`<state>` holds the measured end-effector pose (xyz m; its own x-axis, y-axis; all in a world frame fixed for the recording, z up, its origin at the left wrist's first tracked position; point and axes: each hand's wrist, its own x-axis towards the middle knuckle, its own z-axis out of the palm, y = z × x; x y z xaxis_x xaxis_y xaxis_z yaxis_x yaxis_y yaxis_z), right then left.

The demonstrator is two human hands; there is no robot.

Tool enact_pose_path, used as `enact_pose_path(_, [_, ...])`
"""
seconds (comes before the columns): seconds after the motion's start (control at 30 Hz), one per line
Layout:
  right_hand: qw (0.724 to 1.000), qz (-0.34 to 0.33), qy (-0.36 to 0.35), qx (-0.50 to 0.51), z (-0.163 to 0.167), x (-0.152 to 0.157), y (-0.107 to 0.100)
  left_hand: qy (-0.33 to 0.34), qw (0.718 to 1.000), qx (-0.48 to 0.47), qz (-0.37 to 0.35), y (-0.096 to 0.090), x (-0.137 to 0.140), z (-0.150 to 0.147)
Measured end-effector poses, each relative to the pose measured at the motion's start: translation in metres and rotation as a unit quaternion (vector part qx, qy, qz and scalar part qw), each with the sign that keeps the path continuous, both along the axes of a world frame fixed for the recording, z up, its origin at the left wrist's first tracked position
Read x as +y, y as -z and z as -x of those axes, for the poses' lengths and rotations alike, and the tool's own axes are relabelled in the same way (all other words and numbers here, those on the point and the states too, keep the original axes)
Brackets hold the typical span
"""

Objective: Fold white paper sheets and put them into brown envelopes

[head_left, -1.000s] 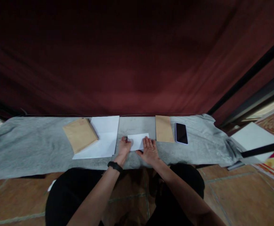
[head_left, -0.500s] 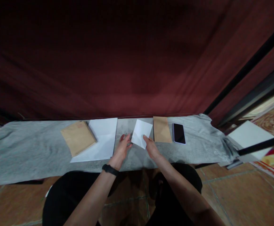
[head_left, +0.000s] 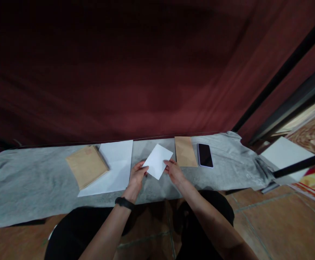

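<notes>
A small white sheet of paper point(head_left: 158, 161), perhaps folded, is held between both hands above the grey cloth. My left hand point(head_left: 138, 174), with a black band on its wrist, pinches the paper's left corner. On the right edge, my right hand point(head_left: 174, 171) grips it with the thumb on top. Just right of the paper lies a single brown envelope point(head_left: 186, 151). To the left, a stack of brown envelopes point(head_left: 87, 166) rests partly over larger white paper sheets point(head_left: 119, 168).
A phone point(head_left: 205, 155) with a dark screen lies right of the single envelope. Grey cloth point(head_left: 38, 180) covers the narrow bench. Behind it hangs a dark red curtain point(head_left: 152, 90). At right stand a black bar point(head_left: 303, 164) and a white panel point(head_left: 286, 157).
My left hand has closed on the paper's left corner, where before its fingers were apart beside it. The paper has turned slightly clockwise. My right hand still holds it.
</notes>
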<state>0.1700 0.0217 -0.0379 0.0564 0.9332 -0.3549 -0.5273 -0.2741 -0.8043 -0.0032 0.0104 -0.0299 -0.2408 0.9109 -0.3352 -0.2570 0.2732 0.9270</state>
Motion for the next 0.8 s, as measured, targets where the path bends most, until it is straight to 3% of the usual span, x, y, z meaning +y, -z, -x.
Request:
enact_pose_path(0.2, [0.995,-0.064,-0.021,-0.071,-0.007,0.007,-0.008,0.042,0.999,0.017,0.006,0.0,-0.004,-0.002])
enact_pose_path(0.47, [0.995,-0.063,0.003,-0.08,-0.021,0.015,-0.019,0.078,0.996,0.036,-0.006,-0.011,-0.002,0.003])
enact_pose_path(0.63, [0.993,-0.054,-0.058,-0.091,-0.02,0.009,-0.017,0.051,0.998,-0.029,0.004,-0.011,-0.008,-0.01])
enact_pose_path(0.8, [0.989,-0.057,-0.093,-0.101,-0.021,0.003,-0.017,0.043,0.999,-0.023,0.006,-0.009,-0.008,-0.008])
